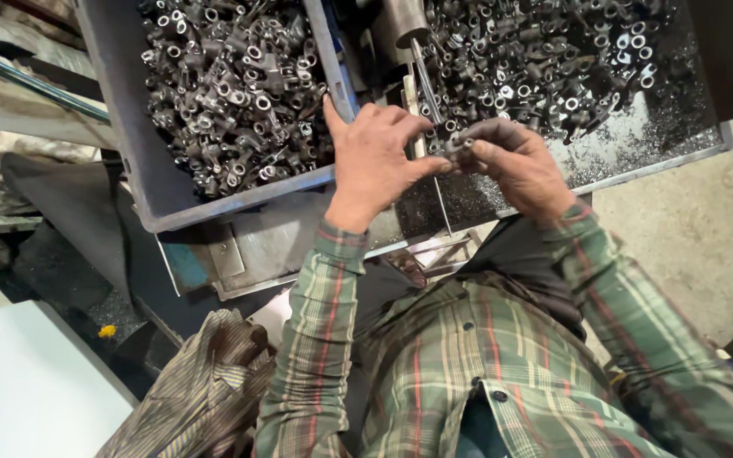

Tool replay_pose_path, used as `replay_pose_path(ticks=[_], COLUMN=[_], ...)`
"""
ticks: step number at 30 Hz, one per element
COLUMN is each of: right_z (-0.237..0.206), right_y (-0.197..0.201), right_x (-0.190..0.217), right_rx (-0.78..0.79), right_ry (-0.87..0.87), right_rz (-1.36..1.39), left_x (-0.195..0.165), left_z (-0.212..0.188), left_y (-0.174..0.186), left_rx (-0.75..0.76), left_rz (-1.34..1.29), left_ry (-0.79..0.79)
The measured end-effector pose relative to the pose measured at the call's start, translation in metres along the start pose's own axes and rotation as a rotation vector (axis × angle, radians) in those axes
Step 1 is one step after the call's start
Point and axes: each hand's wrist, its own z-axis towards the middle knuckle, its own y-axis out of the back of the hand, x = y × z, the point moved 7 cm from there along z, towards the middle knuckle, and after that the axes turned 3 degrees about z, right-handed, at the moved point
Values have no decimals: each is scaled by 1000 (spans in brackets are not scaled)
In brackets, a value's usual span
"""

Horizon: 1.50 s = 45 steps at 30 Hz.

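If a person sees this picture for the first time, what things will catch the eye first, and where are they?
First come the two heaps of small grey metal parts: one fills the grey bin at upper left, the other lies on the tray at upper right. Between them, at the centre, the left hand and right hand meet, the right one pinching a small metal piece. Below, the green plaid shirt fills the foreground.

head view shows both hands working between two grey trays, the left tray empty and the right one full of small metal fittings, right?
Not quite. In the head view the left grey tray is not empty: it is piled with small metal fittings, like the right grey tray. Both hands, left hand and right hand, do work between them.
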Motion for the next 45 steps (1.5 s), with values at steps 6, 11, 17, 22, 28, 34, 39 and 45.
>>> replay_pose_path(ticks=[6,11,17,22,28,34,39,45], right_z=[17,18,24,22,20,20,24,24], right_y=[-6,-5,-7,-10,-16,-19,-20,-17], right_x=[-11,-10,1,5,6,13,12,18], right_rx=[-39,-80,-90,-129,-137,-136,-144,-95], right_ry=[58,50,143,153,137,117,123,172], right_rz=[208,208,123,33,57,-113,-263,-346], left_x=[-1,-3,-2,0,-2,-3,-5,-3], left_z=[1,2,4,6,6,8,11,9], left_y=[-5,-7,-5,-9,-7,-8,-9,7], left_rx=[25,32,5,51,-4,-1,33,-106], left_rz=[47,95,50,85,81,130,162,-50], left_ry=[27,-6,-13,14,0,42,65,20])
